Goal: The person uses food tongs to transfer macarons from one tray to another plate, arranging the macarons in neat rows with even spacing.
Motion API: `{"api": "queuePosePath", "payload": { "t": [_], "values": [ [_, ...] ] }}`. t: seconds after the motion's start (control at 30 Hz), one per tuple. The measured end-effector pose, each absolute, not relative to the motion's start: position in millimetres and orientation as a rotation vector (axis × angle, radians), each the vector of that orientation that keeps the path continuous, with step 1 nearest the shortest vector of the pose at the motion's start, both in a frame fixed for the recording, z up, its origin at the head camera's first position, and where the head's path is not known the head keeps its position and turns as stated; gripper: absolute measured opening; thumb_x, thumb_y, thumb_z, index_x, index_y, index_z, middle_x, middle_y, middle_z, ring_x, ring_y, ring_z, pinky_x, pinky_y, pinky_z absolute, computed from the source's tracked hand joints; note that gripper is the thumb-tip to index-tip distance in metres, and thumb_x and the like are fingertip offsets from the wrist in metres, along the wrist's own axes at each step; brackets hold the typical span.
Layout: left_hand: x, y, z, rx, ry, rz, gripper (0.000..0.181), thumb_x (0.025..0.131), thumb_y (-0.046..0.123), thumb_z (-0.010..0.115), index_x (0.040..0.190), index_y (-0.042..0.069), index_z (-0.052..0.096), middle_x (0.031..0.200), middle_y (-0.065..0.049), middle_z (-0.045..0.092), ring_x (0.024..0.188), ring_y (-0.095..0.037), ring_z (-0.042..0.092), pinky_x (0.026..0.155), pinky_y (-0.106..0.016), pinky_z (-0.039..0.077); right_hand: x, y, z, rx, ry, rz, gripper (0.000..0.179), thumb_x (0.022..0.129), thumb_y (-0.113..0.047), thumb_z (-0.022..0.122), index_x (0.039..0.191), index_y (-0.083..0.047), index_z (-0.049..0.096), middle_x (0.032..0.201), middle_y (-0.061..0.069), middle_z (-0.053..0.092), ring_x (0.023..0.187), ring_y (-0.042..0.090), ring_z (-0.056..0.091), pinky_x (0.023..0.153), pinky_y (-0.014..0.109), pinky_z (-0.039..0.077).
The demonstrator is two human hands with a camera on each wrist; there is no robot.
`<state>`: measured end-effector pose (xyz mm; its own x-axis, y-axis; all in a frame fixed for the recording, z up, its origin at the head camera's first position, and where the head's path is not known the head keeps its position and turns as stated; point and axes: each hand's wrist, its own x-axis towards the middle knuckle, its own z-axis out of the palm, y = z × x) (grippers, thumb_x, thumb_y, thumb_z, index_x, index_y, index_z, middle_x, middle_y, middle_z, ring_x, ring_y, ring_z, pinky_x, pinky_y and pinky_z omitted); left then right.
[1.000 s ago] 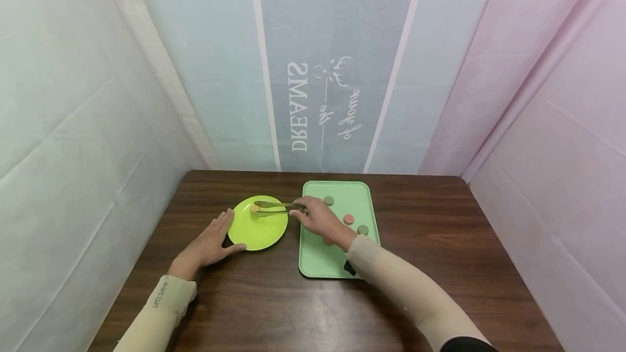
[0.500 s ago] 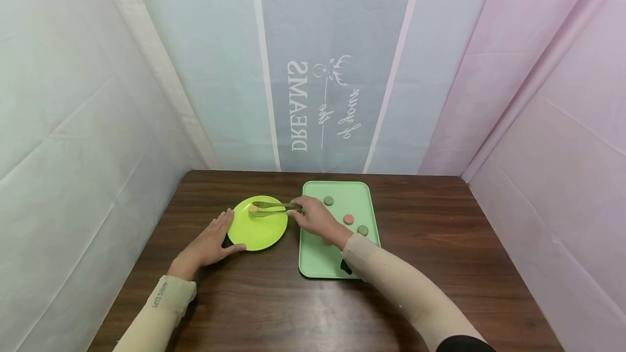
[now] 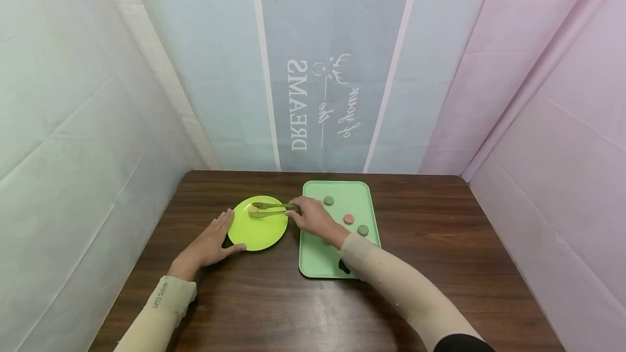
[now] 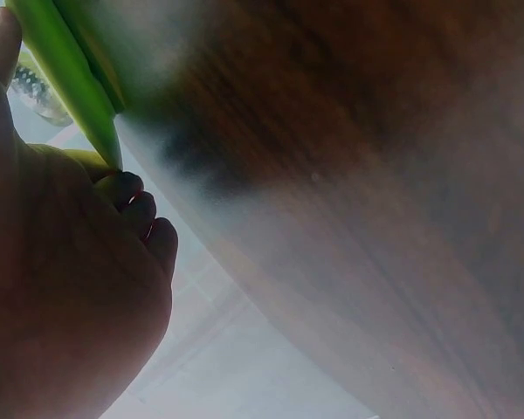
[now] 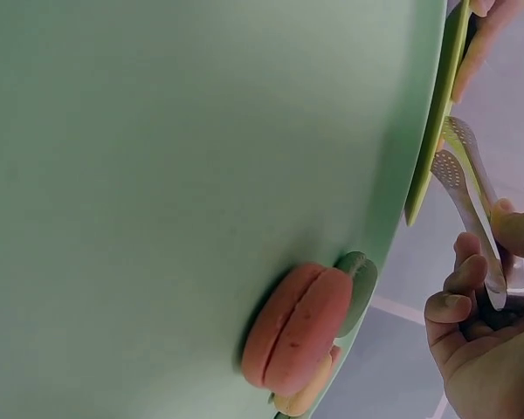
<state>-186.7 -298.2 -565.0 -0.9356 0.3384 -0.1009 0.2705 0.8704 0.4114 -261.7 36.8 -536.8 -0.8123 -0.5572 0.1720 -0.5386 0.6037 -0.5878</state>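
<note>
My right hand (image 3: pixel 315 217) holds metal tongs (image 3: pixel 274 206) by their handle end, reaching left over the tray. The tongs' perforated ends lie over the yellow-green plate (image 3: pixel 256 235), on either side of a small orange macaron (image 3: pixel 253 209). Whether they still squeeze it cannot be told. My left hand (image 3: pixel 207 243) rests against the plate's left rim, fingers extended and thumb spread; the left wrist view shows its fingertips at the plate edge (image 4: pixel 70 74). Pink (image 5: pixel 297 327) and green (image 5: pixel 358 292) macarons show on the tray in the right wrist view.
A pale green tray (image 3: pixel 313 262) stands right of the plate on the dark wooden table (image 3: pixel 274 308). On it lie a pink macaron (image 3: pixel 348 219) and green macarons (image 3: pixel 363 230); my right forearm hides part of it. Fabric walls surround the table's back and sides.
My right hand and the tongs have shifted slightly left, and the orange macaron has moved slightly left with them. The left hand and plate have stayed put.
</note>
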Motion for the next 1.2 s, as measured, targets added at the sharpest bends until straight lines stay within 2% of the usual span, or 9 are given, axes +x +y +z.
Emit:
{"api": "queuePosePath", "payload": {
  "t": [0.67,1.03,1.2],
  "values": [
    [-189.4,-298.9,-554.3,0.482,2.869,0.583,0.116,0.099,0.070,0.065,0.169,-0.007,0.013,0.176,-0.029,0.013,0.163,-0.047,0.016,0.133,-0.063,0.018,-265.0,31.1,-529.2,-0.898,2.736,-1.004,0.038,0.111,-0.030,0.065,0.138,-0.003,0.070,0.132,0.014,0.072,0.105,0.024,0.074,0.083,0.036,0.063],
    [-189.8,-297.7,-553.6,0.480,2.854,0.584,0.116,0.099,0.070,0.064,0.170,-0.006,0.012,0.176,-0.029,0.012,0.162,-0.047,0.016,0.132,-0.063,0.019,-264.8,31.7,-530.0,-0.891,2.740,-1.016,0.037,0.110,-0.029,0.066,0.138,-0.004,0.070,0.134,0.015,0.071,0.105,0.024,0.074,0.082,0.034,0.063],
    [-190.8,-298.2,-553.3,0.475,2.849,0.589,0.116,0.099,0.070,0.064,0.170,-0.006,0.012,0.176,-0.030,0.012,0.162,-0.048,0.015,0.132,-0.064,0.018,-263.6,33.1,-528.4,-0.881,2.725,-1.049,0.041,0.110,-0.033,0.066,0.138,-0.003,0.070,0.134,0.014,0.071,0.103,0.022,0.074,0.078,0.032,0.063]
  ]
}}
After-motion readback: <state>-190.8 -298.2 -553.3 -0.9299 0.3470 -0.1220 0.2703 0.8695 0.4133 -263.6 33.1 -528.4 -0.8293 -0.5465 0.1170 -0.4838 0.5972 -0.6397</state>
